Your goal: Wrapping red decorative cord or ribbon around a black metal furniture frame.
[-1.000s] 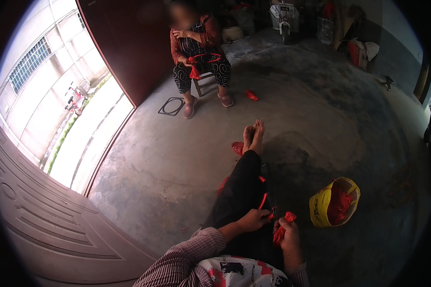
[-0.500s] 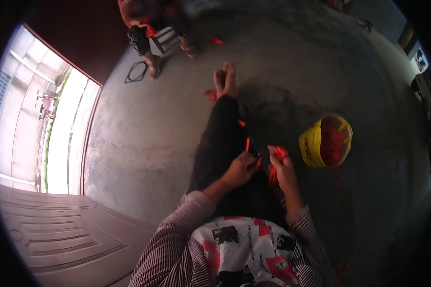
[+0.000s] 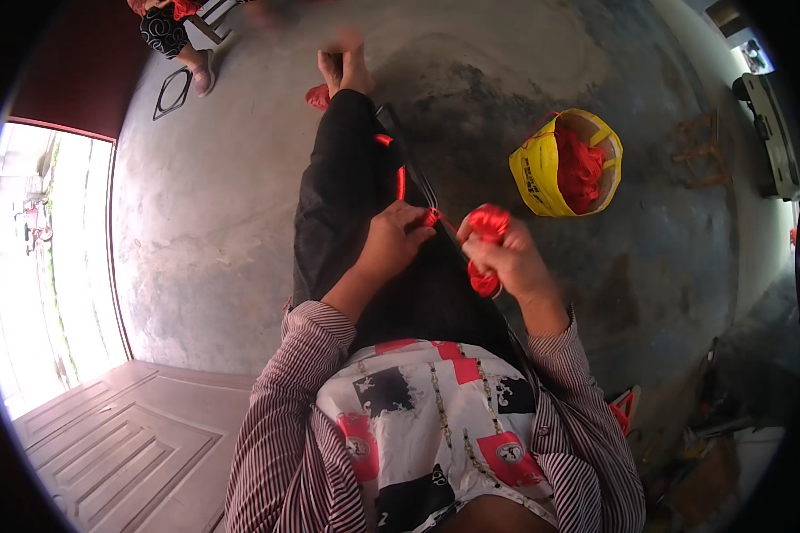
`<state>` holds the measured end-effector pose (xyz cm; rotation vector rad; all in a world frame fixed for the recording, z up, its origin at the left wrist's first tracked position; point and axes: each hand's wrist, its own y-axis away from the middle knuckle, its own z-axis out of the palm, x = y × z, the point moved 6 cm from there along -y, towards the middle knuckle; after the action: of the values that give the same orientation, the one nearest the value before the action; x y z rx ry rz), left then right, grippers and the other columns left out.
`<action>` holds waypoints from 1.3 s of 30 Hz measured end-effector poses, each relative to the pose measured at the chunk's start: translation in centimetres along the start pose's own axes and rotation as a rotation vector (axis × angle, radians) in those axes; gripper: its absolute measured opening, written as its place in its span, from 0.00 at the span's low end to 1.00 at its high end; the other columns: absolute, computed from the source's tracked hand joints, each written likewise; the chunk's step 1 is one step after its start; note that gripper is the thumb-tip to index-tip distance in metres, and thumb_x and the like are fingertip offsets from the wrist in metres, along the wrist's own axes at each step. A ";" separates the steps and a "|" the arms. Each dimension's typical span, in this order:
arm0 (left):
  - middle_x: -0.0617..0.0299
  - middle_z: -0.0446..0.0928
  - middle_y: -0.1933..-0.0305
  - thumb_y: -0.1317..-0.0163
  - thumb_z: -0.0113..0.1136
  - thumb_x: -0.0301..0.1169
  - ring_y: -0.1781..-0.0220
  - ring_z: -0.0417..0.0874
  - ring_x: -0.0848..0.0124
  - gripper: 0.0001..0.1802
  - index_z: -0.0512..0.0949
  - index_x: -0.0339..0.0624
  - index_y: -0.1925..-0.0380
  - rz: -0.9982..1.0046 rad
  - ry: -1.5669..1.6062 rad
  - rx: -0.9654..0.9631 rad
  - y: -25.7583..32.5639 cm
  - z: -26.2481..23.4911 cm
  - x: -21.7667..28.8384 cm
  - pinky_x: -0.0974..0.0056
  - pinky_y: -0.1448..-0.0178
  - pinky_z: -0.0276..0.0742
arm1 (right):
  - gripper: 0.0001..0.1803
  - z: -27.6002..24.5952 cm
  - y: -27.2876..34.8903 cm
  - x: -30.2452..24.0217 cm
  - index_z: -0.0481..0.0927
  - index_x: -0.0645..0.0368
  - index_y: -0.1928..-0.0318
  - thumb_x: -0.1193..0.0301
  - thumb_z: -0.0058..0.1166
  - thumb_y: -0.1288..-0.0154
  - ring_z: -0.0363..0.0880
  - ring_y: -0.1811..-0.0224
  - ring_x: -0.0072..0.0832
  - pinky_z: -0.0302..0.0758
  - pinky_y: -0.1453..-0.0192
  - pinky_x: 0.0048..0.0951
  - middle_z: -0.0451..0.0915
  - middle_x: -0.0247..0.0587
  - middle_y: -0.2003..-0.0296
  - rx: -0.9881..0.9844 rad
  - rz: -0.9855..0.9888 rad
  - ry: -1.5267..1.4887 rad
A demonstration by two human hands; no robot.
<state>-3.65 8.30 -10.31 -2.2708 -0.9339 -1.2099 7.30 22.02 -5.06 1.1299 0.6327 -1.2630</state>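
Observation:
Over my dark trousers lies a thin dark frame, with bands of shiny red wrapping along it. My left hand is closed, its thumb and fingers pinching the frame at a red-wrapped spot. A bundle of glossy red cord sits in my right hand, whose fingers are wrapped around its middle, so that it bulges out above and below the grip. A thin red strand runs between the bundle and the wrapped spot by my left fingertips.
A yellow bag holding red material stands on the concrete floor to the right. Another person's leg and a flat black frame are at the far left. A door panel is at near left, a wooden stool at right.
My head view has shifted, so the bag, floor and other person appear further up and left. My right hand has turned, and more of the red cord bundle shows; my left hand keeps its pinch.

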 end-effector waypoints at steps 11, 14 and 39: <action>0.57 0.78 0.60 0.52 0.72 0.22 0.71 0.78 0.71 0.24 0.78 0.34 0.51 0.002 -0.013 0.207 -1.1 -1.5 3.1 0.67 0.63 0.77 | 0.13 4.5 0.6 -0.4 0.70 0.60 0.55 0.78 0.50 0.42 0.70 0.69 0.14 0.69 0.62 0.21 0.74 0.32 0.67 -0.138 0.030 -0.124; 0.62 0.77 0.64 0.44 0.67 0.23 0.73 0.74 0.77 0.20 0.77 0.35 0.51 0.044 0.118 0.213 -1.1 -2.7 5.1 0.71 0.64 0.74 | 0.14 3.1 0.7 -2.7 0.71 0.61 0.55 0.75 0.49 0.42 0.71 0.68 0.18 0.70 0.60 0.23 0.75 0.36 0.66 -0.348 -0.153 -0.259; 0.65 0.69 0.80 0.31 0.51 0.38 0.86 0.60 0.79 0.14 0.75 0.39 0.70 -0.665 0.768 -0.057 -4.2 -1.1 0.2 0.73 0.83 0.51 | 0.13 -11.7 -3.4 -1.8 0.77 0.56 0.58 0.60 0.49 0.26 0.79 0.53 0.34 0.70 0.37 0.44 0.81 0.38 0.61 0.246 -0.499 -0.557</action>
<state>-7.21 10.54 -9.40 -1.3001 -1.3446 -2.1690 5.97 33.70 -8.82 0.7700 0.3450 -2.0329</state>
